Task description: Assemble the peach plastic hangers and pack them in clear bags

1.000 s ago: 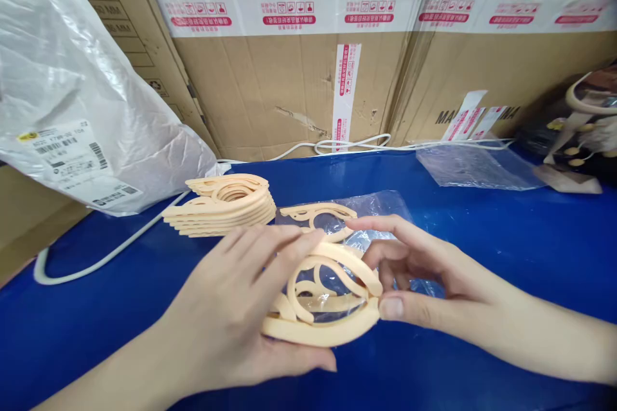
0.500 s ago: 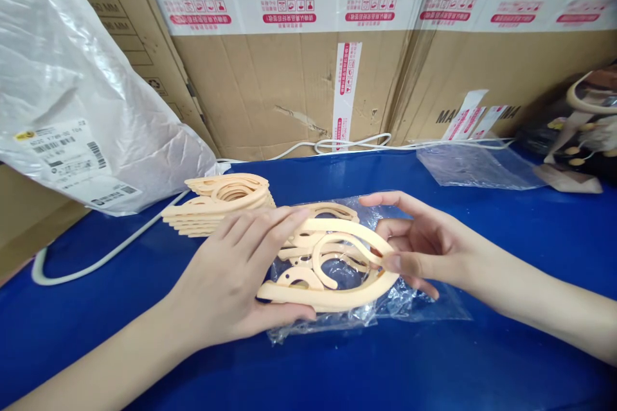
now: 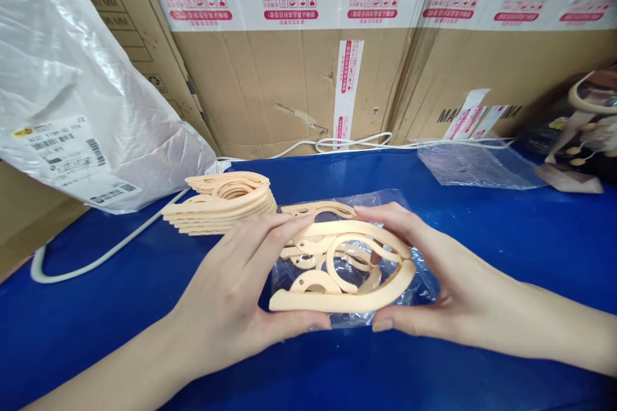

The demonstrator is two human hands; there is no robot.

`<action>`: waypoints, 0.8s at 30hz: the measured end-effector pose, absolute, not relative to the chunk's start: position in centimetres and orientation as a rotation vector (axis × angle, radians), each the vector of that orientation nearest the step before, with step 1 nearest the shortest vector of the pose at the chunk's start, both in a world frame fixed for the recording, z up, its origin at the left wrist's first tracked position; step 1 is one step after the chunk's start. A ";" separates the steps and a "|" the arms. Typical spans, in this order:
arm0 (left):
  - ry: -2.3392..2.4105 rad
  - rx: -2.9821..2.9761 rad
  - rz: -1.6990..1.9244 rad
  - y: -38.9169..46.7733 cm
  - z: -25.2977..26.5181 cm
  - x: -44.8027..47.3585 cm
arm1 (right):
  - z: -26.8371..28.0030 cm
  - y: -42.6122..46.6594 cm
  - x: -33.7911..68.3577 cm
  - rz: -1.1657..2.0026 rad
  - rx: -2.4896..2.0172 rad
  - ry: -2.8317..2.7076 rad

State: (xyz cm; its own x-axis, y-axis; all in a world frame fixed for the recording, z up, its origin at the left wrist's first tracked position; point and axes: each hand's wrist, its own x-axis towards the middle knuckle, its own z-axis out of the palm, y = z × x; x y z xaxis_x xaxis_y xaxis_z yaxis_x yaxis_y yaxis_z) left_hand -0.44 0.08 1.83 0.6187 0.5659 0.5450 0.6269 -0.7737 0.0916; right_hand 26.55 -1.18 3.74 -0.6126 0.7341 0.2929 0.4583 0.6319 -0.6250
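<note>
A cream plastic folding hanger (image 3: 344,303), folded up with its curved hook inside, is held between my hands above the table. My left hand (image 3: 231,282) grips its left end, thumb along the near edge and fingers over the far edge. Around its right end curves my right hand (image 3: 429,270), forefinger on the far side and thumb at the near edge. Beneath lies a clear plastic bag (image 3: 385,199) with more cream hangers (image 3: 332,207) on or in it; the held one partly hides them.
A neat stack of folded hangers (image 3: 222,205) stands left of my hands. Behind it leans a white parcel bag (image 3: 96,109) with a label. A white cable (image 3: 144,231) crosses the blue table (image 3: 385,379). Cardboard boxes (image 3: 270,90) line the back, and another clear bag (image 3: 477,164) lies right.
My right hand has gone from pinching the hanger's right tip to spanning its right end, thumb now at the near edge. The hanger has shifted slightly right.
</note>
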 end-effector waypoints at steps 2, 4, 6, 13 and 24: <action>-1.080 -2.775 -0.912 -0.3 1.8 -0.1 | 3.7 -1.5 26.4 0.529 -0.910 -2.375; -1.104 -2.792 -0.931 -0.5 1.8 0.2 | 3.7 -1.6 26.3 0.479 -0.911 -2.364; -1.112 -2.785 -0.936 -0.6 1.8 0.3 | 3.6 -1.6 26.1 0.463 -0.914 -2.338; -1.167 -2.881 -0.933 -0.5 1.4 0.2 | 3.6 -1.4 26.3 0.387 -0.945 -2.346; -1.086 -3.102 -0.730 0.6 1.1 -0.4 | 8.8 5.2 37.2 0.409 -1.426 -2.349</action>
State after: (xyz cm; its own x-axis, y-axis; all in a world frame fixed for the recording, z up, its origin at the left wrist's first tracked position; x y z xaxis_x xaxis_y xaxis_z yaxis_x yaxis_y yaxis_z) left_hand -0.39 0.56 1.14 0.7018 0.6352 0.3226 0.5382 -0.7694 0.3441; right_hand 37.19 5.18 8.81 -0.4251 0.8918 0.1545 0.7872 0.4486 -0.4233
